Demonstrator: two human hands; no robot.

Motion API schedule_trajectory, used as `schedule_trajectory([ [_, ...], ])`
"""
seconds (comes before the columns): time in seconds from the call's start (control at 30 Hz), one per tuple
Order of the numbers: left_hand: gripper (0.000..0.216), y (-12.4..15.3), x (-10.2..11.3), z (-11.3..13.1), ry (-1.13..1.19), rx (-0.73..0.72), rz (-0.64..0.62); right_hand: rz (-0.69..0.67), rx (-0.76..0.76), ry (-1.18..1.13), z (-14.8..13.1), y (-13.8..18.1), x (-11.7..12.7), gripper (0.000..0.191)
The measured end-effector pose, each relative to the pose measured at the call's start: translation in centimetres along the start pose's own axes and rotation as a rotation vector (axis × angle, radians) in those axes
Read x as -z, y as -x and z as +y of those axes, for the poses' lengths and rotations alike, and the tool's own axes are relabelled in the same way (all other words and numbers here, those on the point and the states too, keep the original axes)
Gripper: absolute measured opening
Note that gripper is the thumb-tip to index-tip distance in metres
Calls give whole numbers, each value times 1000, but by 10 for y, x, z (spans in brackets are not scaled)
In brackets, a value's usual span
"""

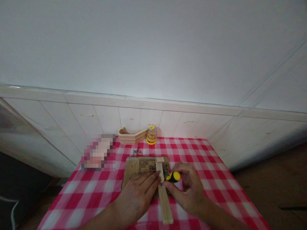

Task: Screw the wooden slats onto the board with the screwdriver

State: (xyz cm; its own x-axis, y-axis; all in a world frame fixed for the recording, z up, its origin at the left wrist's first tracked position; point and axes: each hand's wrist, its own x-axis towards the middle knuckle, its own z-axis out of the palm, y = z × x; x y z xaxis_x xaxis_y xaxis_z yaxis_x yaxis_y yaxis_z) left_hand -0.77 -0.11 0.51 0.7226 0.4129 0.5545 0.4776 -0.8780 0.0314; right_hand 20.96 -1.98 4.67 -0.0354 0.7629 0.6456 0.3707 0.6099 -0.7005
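Note:
A narrow wooden strip (165,206) lies lengthwise on a brown cardboard sheet (134,163), its near end reaching past the sheet. Two dark round screw heads or holes show along the strip; I cannot tell which. My left hand (139,195) lies flat with stretched fingers, its fingertips touching the strip's left side. On the other side, my right hand (189,188) holds a short screwdriver (173,176) with a yellow and black handle, between thumb and fingers. The screwdriver's tip is hidden. A small wooden block (160,159) sits at the strip's far end.
Behind the cardboard lies a small pile of dark screws or nails (137,151). A curved wooden piece (130,137) and a clear yellow-rimmed container (151,135) stand by the wall. A blurred-out item (99,153) lies left on the checked tablecloth (213,191).

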Motion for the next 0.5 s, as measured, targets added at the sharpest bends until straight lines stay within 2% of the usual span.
schedule_trajectory([
  [0.3, 39, 0, 0, -1, -22, -17, 31, 134, -89, -51, 6, -10, 1, 28],
  [0.5, 39, 2, 0, -1, -29, -28, 2, 107, -145, -32, 18, -9, 1, 34],
])
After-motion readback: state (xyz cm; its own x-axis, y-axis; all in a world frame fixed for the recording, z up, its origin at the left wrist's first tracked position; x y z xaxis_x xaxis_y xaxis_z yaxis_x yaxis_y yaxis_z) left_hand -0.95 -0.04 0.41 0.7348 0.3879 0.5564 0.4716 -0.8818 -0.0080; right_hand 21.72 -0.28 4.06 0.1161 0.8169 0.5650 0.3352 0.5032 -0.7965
